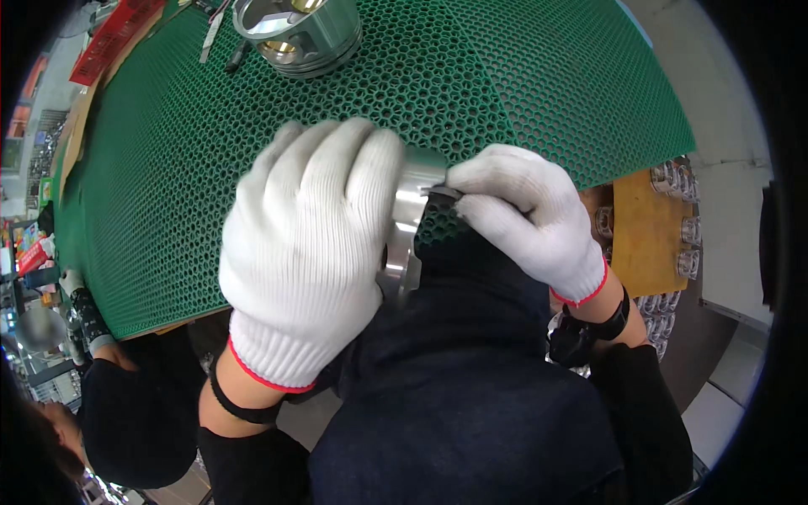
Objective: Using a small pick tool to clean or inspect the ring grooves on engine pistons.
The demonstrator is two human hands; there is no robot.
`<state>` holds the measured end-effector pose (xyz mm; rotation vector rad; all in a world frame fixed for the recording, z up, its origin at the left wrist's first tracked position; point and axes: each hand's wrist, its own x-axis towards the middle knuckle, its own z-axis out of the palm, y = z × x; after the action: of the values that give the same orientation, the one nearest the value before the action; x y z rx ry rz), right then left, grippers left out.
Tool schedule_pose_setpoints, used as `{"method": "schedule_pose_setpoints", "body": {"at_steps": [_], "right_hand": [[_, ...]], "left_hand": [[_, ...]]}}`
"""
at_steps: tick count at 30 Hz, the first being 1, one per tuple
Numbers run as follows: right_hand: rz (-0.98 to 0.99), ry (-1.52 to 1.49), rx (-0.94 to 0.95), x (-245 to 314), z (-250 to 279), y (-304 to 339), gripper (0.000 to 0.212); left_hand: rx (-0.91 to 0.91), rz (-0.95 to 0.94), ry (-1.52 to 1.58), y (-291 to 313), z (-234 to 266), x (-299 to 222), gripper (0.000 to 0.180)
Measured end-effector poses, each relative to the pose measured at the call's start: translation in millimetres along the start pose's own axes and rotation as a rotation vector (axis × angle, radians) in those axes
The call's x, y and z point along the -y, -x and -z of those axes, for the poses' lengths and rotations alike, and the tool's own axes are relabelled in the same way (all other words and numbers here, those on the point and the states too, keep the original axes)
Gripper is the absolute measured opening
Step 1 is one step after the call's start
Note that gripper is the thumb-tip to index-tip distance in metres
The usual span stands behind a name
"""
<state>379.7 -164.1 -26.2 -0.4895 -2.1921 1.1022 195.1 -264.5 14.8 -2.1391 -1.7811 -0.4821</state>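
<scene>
My left hand [307, 219], in a white knitted glove, is wrapped round a shiny metal piston [409, 198] and holds it tilted above the green mat. Most of the piston is hidden behind that hand. From the other side, my gloved right hand [530, 210] pinches a small dark, flat piece [443, 194] between thumb and forefinger. Its tip meets the piston's edge; the rest is covered by the fingers, so I cannot tell its kind. A second piston [324, 46], with brass-coloured pin bores and ring grooves, stands on the mat beyond my hands.
The green honeycomb mat [581, 76] covers the table. A thin metal strip [212, 35] and a black-handled tool [237, 57] lie near a red box [109, 46] at the far left. Several pistons [665, 316] sit low on the right, by a yellow board [644, 227]. A co-worker [135, 412] is at left.
</scene>
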Motion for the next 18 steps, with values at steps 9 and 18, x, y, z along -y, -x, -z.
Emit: {"method": "schedule_pose_setpoints", "body": {"at_steps": [9,18], "right_hand": [[0.108,0.073,0.004,-4.8,3.9,-15.9,0.018],[0.401,0.603,0.349,10.1,28.2,-27.8,0.017]], "left_hand": [[0.411,0.154,0.031,-59.1,-0.5,20.2,0.036],[0.588,-0.037,-0.054,-91.9,-14.2,39.2,0.032]]}}
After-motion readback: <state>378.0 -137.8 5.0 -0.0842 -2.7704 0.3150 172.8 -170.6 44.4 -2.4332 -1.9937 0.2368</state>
